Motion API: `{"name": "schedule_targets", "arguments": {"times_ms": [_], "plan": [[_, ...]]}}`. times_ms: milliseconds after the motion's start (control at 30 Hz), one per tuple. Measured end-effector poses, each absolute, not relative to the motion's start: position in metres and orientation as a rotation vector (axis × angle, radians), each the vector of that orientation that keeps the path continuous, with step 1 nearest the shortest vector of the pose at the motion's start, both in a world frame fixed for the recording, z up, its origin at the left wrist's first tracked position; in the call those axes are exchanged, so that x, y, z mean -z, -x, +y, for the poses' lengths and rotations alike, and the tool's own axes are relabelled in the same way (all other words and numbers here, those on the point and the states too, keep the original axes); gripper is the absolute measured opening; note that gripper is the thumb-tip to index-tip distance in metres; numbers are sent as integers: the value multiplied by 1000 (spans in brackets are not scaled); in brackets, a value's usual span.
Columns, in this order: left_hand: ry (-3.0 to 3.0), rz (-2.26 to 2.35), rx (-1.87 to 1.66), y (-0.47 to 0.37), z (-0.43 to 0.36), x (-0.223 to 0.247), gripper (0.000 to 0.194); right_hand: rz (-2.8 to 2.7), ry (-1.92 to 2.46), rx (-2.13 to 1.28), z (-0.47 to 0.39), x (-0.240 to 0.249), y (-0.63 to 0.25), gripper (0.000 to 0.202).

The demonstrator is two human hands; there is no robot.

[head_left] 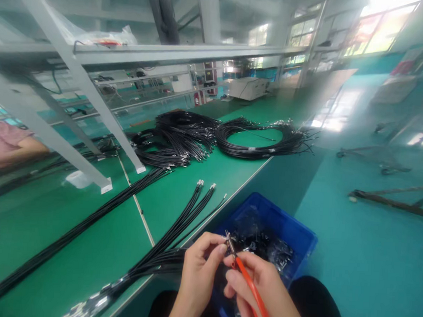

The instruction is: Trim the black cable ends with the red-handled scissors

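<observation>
Orange-handled pliers (250, 280) are in my right hand (257, 281), its fingers wrapped round the handles. The metal jaws point up and to the left. Just left of the jaws, my left hand (203, 265) pinches something small, mostly hidden between thumb and forefinger; I cannot make out what it is. Both hands are over the near side of a blue bin (302, 231) holding small dark and shiny parts in clear bags. A bundle of black cables (167, 237) with metal ends lies on the green table (181, 176) to the left of my left hand.
Coiled black cables (251, 153) and a heap of more cables (184, 133) lie farther back. A long straight bundle (85, 222) crosses the table at left. White shelf legs (103, 109) stand on the table. A person's arm (21, 151) shows at far left. A wheeled frame (391, 198) stands right.
</observation>
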State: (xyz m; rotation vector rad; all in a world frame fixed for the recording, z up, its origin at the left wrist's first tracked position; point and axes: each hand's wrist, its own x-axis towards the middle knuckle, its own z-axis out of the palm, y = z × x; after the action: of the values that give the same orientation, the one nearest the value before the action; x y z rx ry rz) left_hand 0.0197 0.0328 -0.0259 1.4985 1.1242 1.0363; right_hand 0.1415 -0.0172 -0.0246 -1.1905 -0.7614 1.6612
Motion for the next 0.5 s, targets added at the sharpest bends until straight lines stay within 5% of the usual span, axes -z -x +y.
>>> {"name": "schedule_targets", "arguments": {"times_ms": [267,500], "plan": [[-1566,1159,-1001,-22,35,33,11,-733,1138,-1744,-20,32,-153,51],[-1604,1178,-1045,-23,34,33,10,-847,1111,-1788,-24,38,-156,45]]}}
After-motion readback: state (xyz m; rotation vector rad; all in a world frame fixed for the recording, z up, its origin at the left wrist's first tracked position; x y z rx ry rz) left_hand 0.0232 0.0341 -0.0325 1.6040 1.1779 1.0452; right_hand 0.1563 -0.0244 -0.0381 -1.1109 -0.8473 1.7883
